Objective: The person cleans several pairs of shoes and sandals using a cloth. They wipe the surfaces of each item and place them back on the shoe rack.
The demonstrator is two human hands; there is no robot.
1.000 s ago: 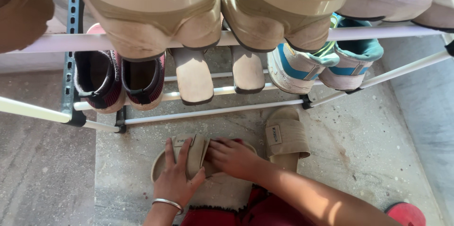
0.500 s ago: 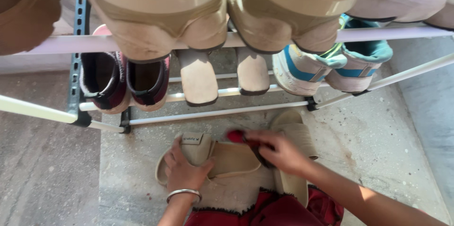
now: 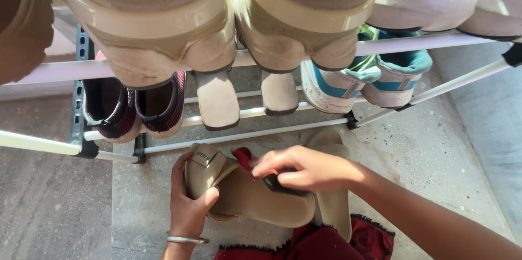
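My left hand point(image 3: 188, 205) grips the strap end of a tan slide sandal point(image 3: 244, 195) lifted just above the concrete floor. On its footbed my right hand point(image 3: 304, 168) presses a small red and dark cloth or brush point(image 3: 247, 158); most of that item is hidden under the fingers. The matching tan sandal point(image 3: 333, 205) lies on the floor right beside it, partly under my right wrist. A thin metal bangle point(image 3: 187, 239) circles my left wrist.
A metal-tube shoe rack point(image 3: 239, 136) stands just beyond the hands. Dark red shoes point(image 3: 136, 110), beige heeled sandals point(image 3: 217, 102) and teal-white sneakers point(image 3: 375, 78) sit on the lower tier, tan shoes point(image 3: 157, 26) above. Red fabric point(image 3: 315, 241) lies at the bottom edge.
The sandal has been raised and turned on its side in my left hand. My right hand brought the red item onto it and slid along the footbed.
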